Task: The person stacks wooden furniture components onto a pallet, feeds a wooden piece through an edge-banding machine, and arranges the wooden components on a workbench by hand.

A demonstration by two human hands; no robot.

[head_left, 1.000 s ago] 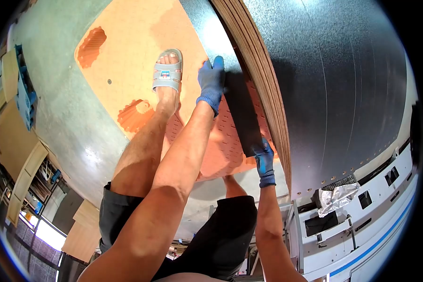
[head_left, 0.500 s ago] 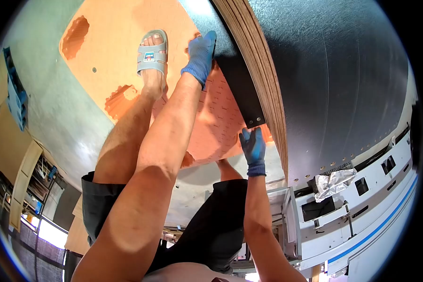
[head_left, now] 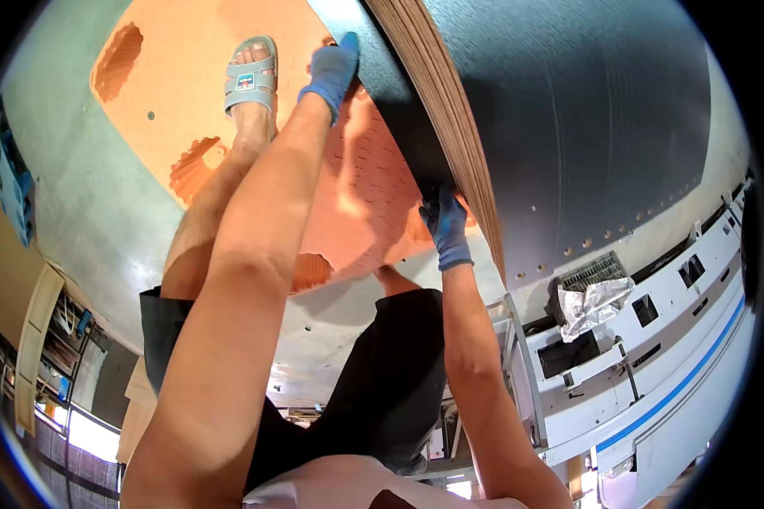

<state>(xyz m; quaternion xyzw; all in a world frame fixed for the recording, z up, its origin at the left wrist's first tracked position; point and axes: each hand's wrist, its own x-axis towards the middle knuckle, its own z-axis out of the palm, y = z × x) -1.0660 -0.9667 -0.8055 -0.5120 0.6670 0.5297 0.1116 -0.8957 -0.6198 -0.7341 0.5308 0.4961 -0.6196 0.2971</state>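
My left hand (head_left: 332, 69), in a blue knit glove, is at the left edge of a long narrow dark board (head_left: 406, 127), its thumb side on the board and the other fingers largely hidden beneath the edge. My right hand (head_left: 447, 224), gloved alike, is closed at the board's near end, with its fingertips dark against it. Right beside the board runs the brown layered edge of a stack of sheets (head_left: 446, 93), topped by a large dark panel (head_left: 594, 127). Below the board lies an orange perforated plastic sheet (head_left: 369, 187).
My sandaled foot (head_left: 251, 81) stands on the orange sheet, which has ragged scalloped holes. A white machine frame (head_left: 654, 339) runs along the right, with crumpled silver foil (head_left: 594, 305) and a dark grille (head_left: 592, 276) beside it. A blue plastic piece (head_left: 13, 182) lies far left.
The view has shifted, so the scene sits further left and slightly higher. My right hand has moved from just below the board's end, where two holes showed, onto that end. My left hand stays at the edge.
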